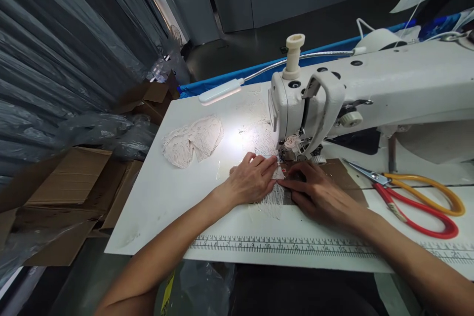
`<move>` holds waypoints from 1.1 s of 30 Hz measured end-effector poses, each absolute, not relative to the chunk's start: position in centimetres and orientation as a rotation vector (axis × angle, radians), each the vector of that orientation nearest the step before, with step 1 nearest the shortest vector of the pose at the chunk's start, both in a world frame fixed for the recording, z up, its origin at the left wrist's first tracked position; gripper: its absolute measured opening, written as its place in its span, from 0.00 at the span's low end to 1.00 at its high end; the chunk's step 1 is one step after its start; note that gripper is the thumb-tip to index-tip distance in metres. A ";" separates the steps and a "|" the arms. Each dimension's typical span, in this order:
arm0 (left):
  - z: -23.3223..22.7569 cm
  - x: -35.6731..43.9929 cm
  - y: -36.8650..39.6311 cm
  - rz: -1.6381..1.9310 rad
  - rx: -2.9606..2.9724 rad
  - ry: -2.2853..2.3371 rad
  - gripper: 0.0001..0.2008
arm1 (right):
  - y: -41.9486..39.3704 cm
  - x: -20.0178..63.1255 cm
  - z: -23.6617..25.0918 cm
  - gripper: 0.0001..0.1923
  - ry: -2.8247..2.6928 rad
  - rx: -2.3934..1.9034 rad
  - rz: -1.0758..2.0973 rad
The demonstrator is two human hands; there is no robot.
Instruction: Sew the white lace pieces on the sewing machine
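Observation:
A strip of pale lace fabric point(272, 197) lies under the needle area of a white sewing machine point(292, 103). My left hand point(254, 177) rests on the lace with its fingers stretched flat, their tips close to the presser foot. At the strip's right edge, my right hand point(314, 187) has its fingers drawn together on the lace; part of the grip is hidden. A gathered pale fabric flower point(292, 143) sits at the machine's needle end. To the left on the table lies a lace piece with two rounded lobes point(194, 140).
Scissors with red and orange handles point(403, 192) lie right of my right hand. A lit lamp point(222, 91) on a bendable neck hangs over the white table point(148, 207). A ruler strip point(281, 246) runs along the front edge. Cardboard boxes point(70, 177) stand at the left.

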State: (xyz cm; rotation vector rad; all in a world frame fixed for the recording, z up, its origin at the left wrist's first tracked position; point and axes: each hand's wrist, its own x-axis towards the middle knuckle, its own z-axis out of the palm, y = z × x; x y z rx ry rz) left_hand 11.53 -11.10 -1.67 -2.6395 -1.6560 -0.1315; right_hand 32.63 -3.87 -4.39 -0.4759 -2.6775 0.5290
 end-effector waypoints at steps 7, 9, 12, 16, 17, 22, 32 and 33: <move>-1.9 11.3 -10.1 -0.245 -2.599 -1.682 0.19 | -3.7 32.6 -5.0 0.20 -2.635 -0.552 0.499; -2.2 11.2 -10.2 -0.299 -2.586 -1.689 0.19 | -3.7 32.6 -5.2 0.19 -2.626 -0.553 0.515; -2.5 11.2 -10.2 -0.335 -2.566 -1.687 0.18 | -3.6 32.6 -5.5 0.19 -2.609 -0.559 0.541; -2.8 11.2 -10.1 -0.362 -2.546 -1.689 0.17 | -3.5 32.6 -5.8 0.20 -2.579 -0.570 0.549; -2.8 11.2 -10.1 -0.374 -2.547 -1.692 0.17 | -3.6 32.6 -5.8 0.20 -2.573 -0.574 0.551; -3.0 11.1 -10.2 -0.460 -2.571 -1.736 0.18 | -3.7 32.5 -5.8 0.21 -2.551 -0.585 0.576; -3.3 11.2 -10.3 -0.556 -2.575 -1.801 0.18 | -3.8 32.3 -6.0 0.21 -2.514 -0.587 0.583; -3.3 11.2 -10.3 -0.559 -2.573 -1.803 0.18 | -3.8 32.3 -6.1 0.21 -2.516 -0.588 0.576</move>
